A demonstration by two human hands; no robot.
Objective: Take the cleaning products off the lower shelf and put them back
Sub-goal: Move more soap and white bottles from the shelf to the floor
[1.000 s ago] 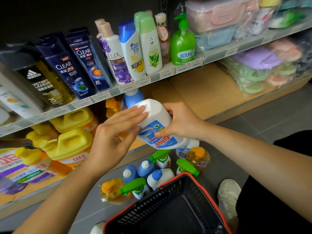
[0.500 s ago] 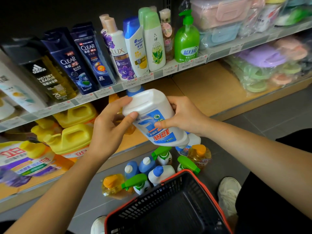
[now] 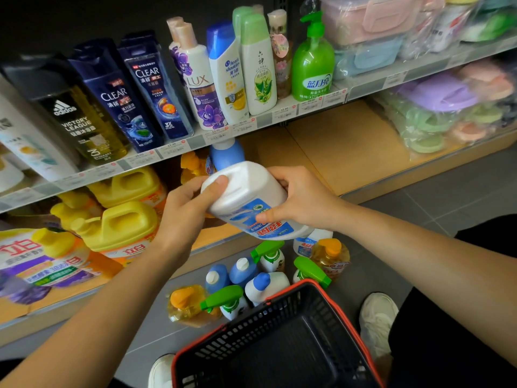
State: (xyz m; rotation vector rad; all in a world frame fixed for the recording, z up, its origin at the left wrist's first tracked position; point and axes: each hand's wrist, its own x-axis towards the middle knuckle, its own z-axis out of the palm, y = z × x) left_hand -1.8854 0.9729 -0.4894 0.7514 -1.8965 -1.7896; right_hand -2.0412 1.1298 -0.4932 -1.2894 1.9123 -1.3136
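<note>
Bottle status: white cleaner bottle (image 3: 246, 197) with a blue label is in the air, held by both hands just in front of the lower shelf (image 3: 335, 152) and above the floor. It lies tilted, with the flat base up and to the far left and the neck end down and to the near right. The label reads upside down from my view.

Left hand (image 3: 184, 217) grips the base end, thumb pressed on the base, fingers curled under the body. Right hand (image 3: 305, 200) grips the label section, fingers wrapped over the far side, thumb on the label. Both hands are closed round the same bottle.

Just behind the held bottle I see a blue cap (image 3: 227, 155) of another bottle; its body is hidden. On the lower shelf to the left stand yellow jugs (image 3: 123, 225).

On the floor near the shelf edge, under the hands, I note a cluster: blue-capped bottles (image 3: 264, 284), green trigger sprayers (image 3: 268, 252) and orange-capped bottles (image 3: 330, 254) of yellow liquid. Black basket (image 3: 263, 326) with a red rim sits nearest me. I cannot tell whether it touches the cluster. White shoe (image 3: 377, 317) is to the right of the basket.

Upper shelf (image 3: 195, 141) carries shampoo bottles (image 3: 151, 88) and, further right, a green pump bottle (image 3: 313, 71).
</note>
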